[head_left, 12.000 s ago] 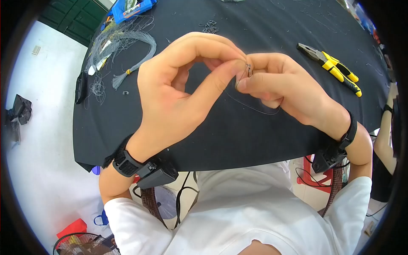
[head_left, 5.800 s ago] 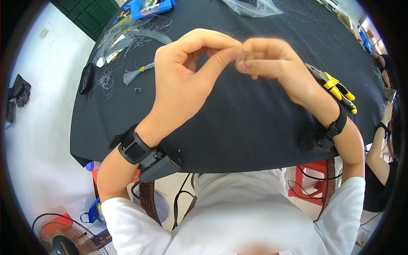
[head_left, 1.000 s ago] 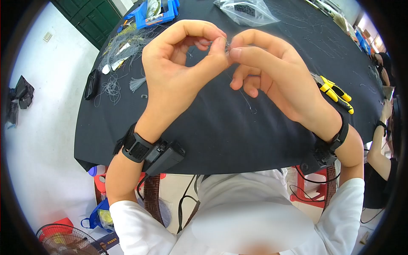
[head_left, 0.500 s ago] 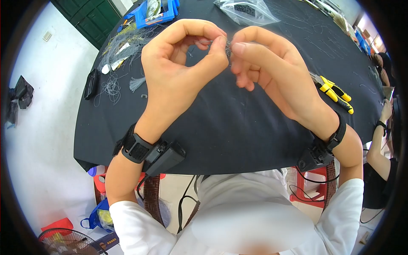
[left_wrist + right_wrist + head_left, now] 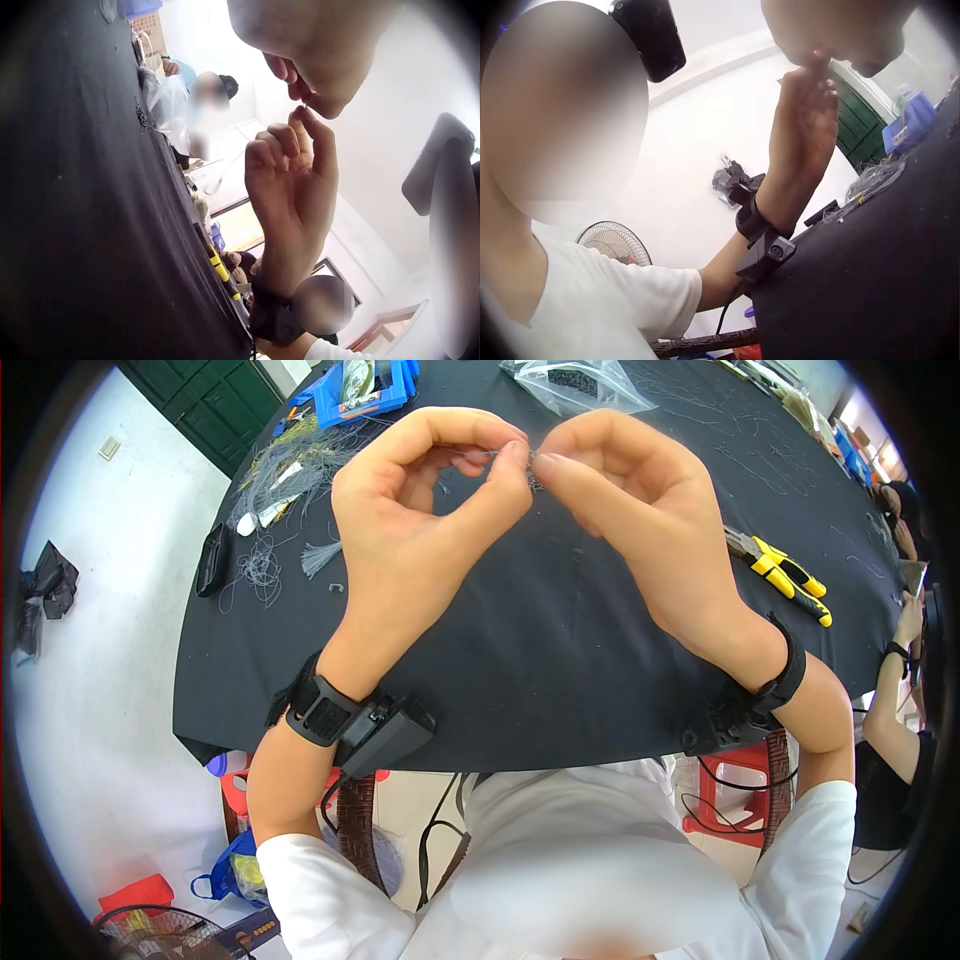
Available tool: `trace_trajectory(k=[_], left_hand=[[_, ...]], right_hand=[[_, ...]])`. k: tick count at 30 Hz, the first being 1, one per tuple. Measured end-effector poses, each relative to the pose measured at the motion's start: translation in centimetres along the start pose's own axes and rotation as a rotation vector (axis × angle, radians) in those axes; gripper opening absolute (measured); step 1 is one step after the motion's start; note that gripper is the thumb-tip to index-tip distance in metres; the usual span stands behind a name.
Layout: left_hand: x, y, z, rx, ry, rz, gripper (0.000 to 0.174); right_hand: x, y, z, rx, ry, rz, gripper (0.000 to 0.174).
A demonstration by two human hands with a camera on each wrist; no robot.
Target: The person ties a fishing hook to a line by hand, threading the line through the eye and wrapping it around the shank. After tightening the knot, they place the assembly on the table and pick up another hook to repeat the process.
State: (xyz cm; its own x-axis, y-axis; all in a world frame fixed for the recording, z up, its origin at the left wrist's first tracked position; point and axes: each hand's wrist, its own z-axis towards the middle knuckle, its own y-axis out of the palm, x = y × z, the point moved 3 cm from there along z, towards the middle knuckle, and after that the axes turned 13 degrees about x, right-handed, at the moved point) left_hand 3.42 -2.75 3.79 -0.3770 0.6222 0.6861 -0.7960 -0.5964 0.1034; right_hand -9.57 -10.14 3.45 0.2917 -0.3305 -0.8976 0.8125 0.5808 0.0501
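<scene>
Both hands are raised over the black table (image 5: 560, 660), fingertips meeting. My left hand (image 5: 503, 452) pinches a thin, pale line (image 5: 478, 453) between thumb and forefinger. My right hand (image 5: 543, 460) pinches the same tiny piece right beside it; a small dark bit (image 5: 534, 480) shows just below the pinch. What exactly it is stays too small to tell. In the left wrist view the right hand (image 5: 304, 112) has its fingers curled, touching the left thumb (image 5: 322, 52) above. The right wrist view shows the left hand (image 5: 814, 75) upright, meeting the right fingertips (image 5: 832, 37).
Yellow-handled pliers (image 5: 785, 572) lie at the table's right. A clear plastic bag (image 5: 575, 385) and a blue box (image 5: 365, 385) sit at the far edge. Tangled grey line (image 5: 290, 460), a small tassel (image 5: 320, 555) and a black object (image 5: 210, 558) lie left. Another person's arm (image 5: 895, 660) is at the right.
The right hand's lower fingers, spread a second ago, have curled in behind the pinch. The line hanging below the hands no longer shows. Both hands stay together.
</scene>
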Motion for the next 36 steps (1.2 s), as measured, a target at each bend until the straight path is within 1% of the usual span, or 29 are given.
trace_trajectory(k=[5, 8, 17, 20, 23, 29, 35, 36], left_hand=[[-0.17, -0.02, 0.02, 0.011, -0.016, 0.017, 0.010], [-0.06, 0.11, -0.04, 0.037, -0.048, -0.008, 0.010], [-0.10, 0.20, -0.29, 0.050, -0.142, -0.029, 0.010], [-0.12, 0.11, -0.28, 0.059, -0.097, -0.006, 0.009], [0.07, 0.13, -0.29, 0.059, -0.100, 0.009, 0.009], [-0.12, 0.12, -0.29, 0.037, -0.087, 0.024, 0.010], [-0.16, -0.27, -0.22, 0.032, -0.242, -0.050, 0.011], [-0.15, -0.26, -0.22, 0.022, -0.242, -0.056, 0.011]], right_hand=[[-0.04, 0.16, 0.21, 0.049, -0.068, -0.085, 0.005], [0.01, 0.33, 0.36, 0.078, -0.165, -0.121, 0.006], [0.27, 0.37, 0.41, 0.102, -0.210, -0.153, 0.007], [0.45, 0.53, 0.33, 0.115, -0.226, -0.150, 0.007], [0.55, 0.58, 0.35, 0.116, -0.274, -0.150, 0.007], [0.67, 0.51, 0.34, 0.116, -0.245, -0.144, 0.006], [0.41, 0.25, 0.54, 0.091, -0.316, -0.209, 0.004], [0.39, 0.19, 0.56, 0.084, -0.320, -0.212, 0.004]])
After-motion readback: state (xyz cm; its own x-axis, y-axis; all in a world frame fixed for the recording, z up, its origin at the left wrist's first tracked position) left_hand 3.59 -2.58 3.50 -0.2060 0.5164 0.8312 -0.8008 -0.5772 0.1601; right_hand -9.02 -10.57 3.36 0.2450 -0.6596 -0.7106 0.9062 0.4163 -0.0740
